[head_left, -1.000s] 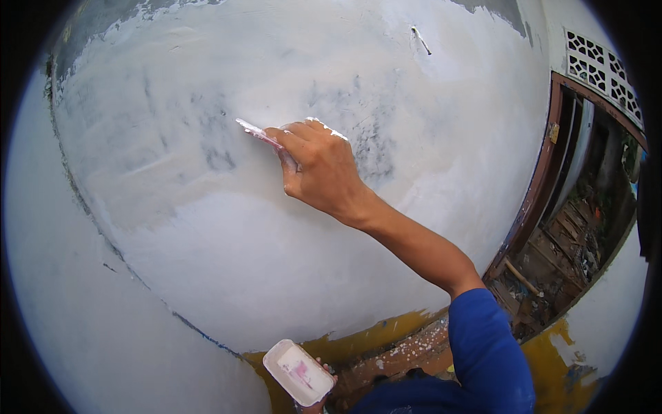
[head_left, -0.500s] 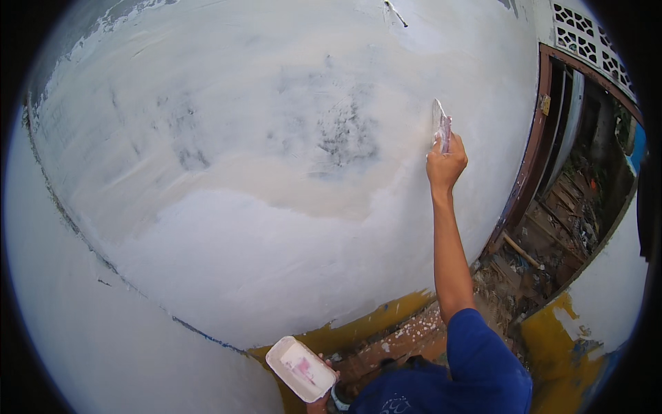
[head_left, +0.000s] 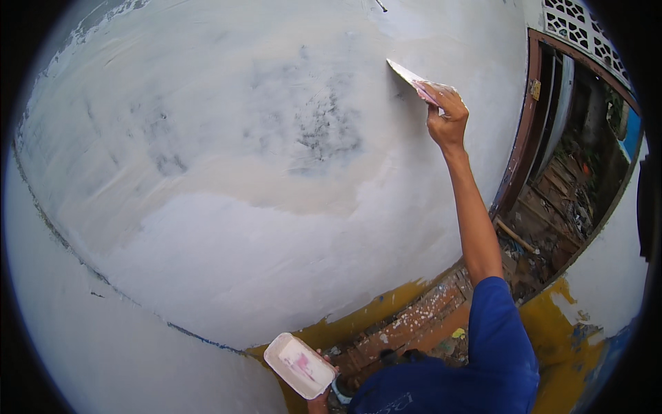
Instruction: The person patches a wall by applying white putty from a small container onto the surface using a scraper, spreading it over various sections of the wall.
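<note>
A scraper (head_left: 407, 74) is held high up by the pale wall (head_left: 276, 262), in the right hand (head_left: 447, 119). Its end is pinched by the fingers, which are pressed close. If the wall is touched by it cannot be told. A white tray (head_left: 277, 350), smeared with pink, is gripped low down by the left hand (head_left: 321, 396), whose fingers are mostly hidden. A brown door frame (head_left: 532, 117) is seen on the right.
</note>
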